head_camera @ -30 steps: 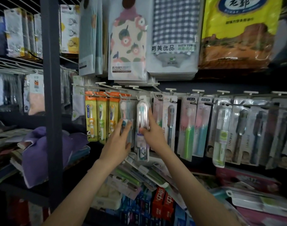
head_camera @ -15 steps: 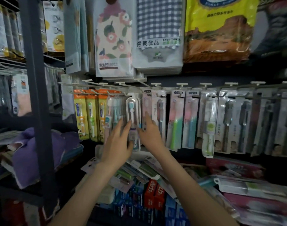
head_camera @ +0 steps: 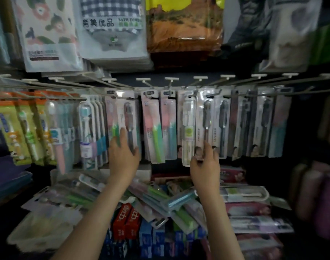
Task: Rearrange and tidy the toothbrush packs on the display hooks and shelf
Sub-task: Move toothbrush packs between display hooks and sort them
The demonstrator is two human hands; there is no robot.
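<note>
A row of toothbrush packs hangs from white display hooks [head_camera: 171,79] across the middle. My left hand [head_camera: 123,156] holds the bottom of a pack with a dark brush [head_camera: 129,117], fingers behind it and thumb at its right edge. My right hand [head_camera: 204,162] pinches the lower end of a grey-brush pack [head_camera: 205,121] next to a clear travel-case pack [head_camera: 188,128]. Pink-and-green packs [head_camera: 154,128] hang between my hands. Orange and yellow kids' packs [head_camera: 19,126] hang at the far left.
Loose toothbrush packs [head_camera: 156,199] lie jumbled on the shelf below, over red and blue toothpaste boxes [head_camera: 128,220]. Towel packs [head_camera: 111,29] hang above the hooks. A clear plastic box [head_camera: 40,231] sits at the lower left. Pink boxes [head_camera: 254,209] lie at the right.
Both hands have left the clear-case pack at the left and moved right along the row. The left now holds a dark-brush pack, the right a grey-brush pack further right. The camera came closer.
</note>
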